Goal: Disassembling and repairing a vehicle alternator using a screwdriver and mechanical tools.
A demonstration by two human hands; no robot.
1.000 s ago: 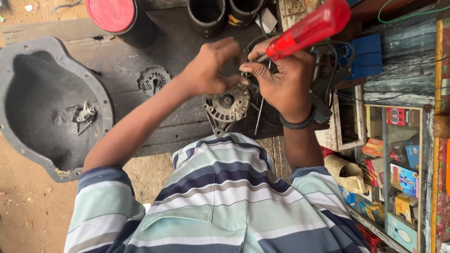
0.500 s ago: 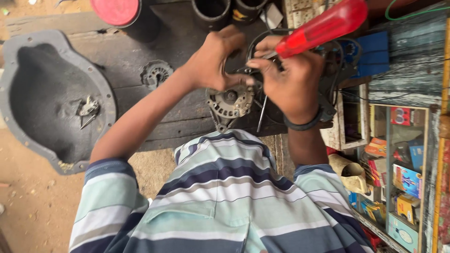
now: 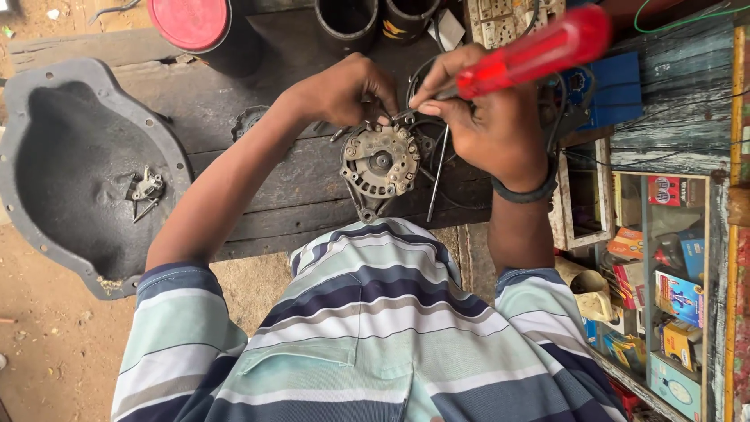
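Observation:
A round grey alternator housing (image 3: 380, 164) with bolts around its rim lies on the dark wooden bench (image 3: 203, 101) in front of my striped shirt. My left hand (image 3: 348, 90) pinches at its upper rim with fingers curled. My right hand (image 3: 488, 129) grips a screwdriver with a red handle (image 3: 539, 48). The handle sticks out up and to the right, and the tip meets the housing's top edge right beside my left fingertips. The tip itself is hidden by fingers. A black band circles my right wrist.
A big grey metal cover (image 3: 70, 164) holding small loose parts lies at the left. A red-lidded can (image 3: 190, 22) and black cups (image 3: 346, 17) stand at the bench's far edge. A thin metal rod (image 3: 436, 176) and black cables lie by the housing. Shelves with coloured boxes (image 3: 664, 281) fill the right.
Both hands have lifted slightly off the housing, so more of its face shows. The screwdriver handle has tilted a little flatter. The view has shifted slightly.

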